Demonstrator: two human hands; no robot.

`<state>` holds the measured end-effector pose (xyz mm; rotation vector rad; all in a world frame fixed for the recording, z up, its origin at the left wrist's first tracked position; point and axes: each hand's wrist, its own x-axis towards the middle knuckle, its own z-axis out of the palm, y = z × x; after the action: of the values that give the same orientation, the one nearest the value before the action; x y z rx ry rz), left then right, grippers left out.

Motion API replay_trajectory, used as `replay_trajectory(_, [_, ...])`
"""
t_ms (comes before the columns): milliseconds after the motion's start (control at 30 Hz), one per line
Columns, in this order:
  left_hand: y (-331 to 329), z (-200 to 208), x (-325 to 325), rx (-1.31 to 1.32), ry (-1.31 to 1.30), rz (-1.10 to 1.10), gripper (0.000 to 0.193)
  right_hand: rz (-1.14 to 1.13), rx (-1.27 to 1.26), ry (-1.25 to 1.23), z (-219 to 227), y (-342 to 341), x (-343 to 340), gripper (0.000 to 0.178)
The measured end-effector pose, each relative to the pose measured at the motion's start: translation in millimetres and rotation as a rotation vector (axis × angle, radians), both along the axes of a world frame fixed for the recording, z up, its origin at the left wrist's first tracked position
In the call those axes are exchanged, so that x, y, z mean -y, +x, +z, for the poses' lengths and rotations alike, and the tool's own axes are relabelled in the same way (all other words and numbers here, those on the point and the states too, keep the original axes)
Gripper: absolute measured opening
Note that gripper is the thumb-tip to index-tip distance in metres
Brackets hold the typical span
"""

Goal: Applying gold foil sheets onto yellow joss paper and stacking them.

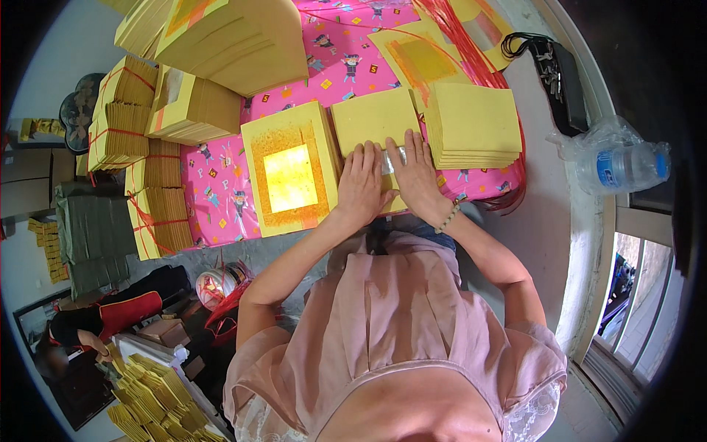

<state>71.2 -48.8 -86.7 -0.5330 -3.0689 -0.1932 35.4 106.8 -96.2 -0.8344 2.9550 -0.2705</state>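
My left hand [361,186] and my right hand [414,171] rest side by side on a yellow paper sheet [374,121] at the table's near edge. Both have their fingers stretched out and pressing flat on the paper; a strip of silvery foil shows between them. Left of my hands lies a pile of yellow joss paper [324,147] whose top sheet bears a shiny gold square with an orange border. At my right hand's far side stands a neat stack of folded yellow paper [475,121]. How the sheet lies under my palms is hidden.
Red-tied paper bundles [121,110] and tall stacks [232,44] crowd the pink patterned table's [217,195] left side. Red strings [468,40] hang at the right. A plastic bottle [618,168] and black bag [563,85] lie beyond. Another person [110,317] handles yellow paper at lower left.
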Motion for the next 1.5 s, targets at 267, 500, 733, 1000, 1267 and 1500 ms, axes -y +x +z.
replay_trajectory(267, [-5, 7, -1, 0.022, -0.122, 0.007, 0.094, -0.008, -0.116, 0.024, -3, 3, 5, 0.066])
replay_trajectory(500, [4, 16, -2, 0.045, -0.129, 0.041, 0.092, -0.009, -0.084, 0.1, -3, 2, 3, 0.063])
replay_trajectory(733, [1, 18, -2, 0.113, -0.182, 0.077, 0.092, 0.023, -0.121, 0.113, -1, 6, 4, 0.061])
replay_trajectory(1000, [5, 14, -6, 0.148, -0.253, 0.074, 0.092, 0.029, -0.113, 0.077, -4, 12, 2, 0.067])
replay_trajectory(1267, [7, 23, -5, 0.204, -0.151, 0.135, 0.095, 0.007, -0.049, -0.018, -5, 11, -1, 0.072])
replay_trajectory(1500, [8, 16, -4, 0.172, -0.074, 0.084, 0.093, -0.019, -0.056, -0.079, -4, 10, -1, 0.072])
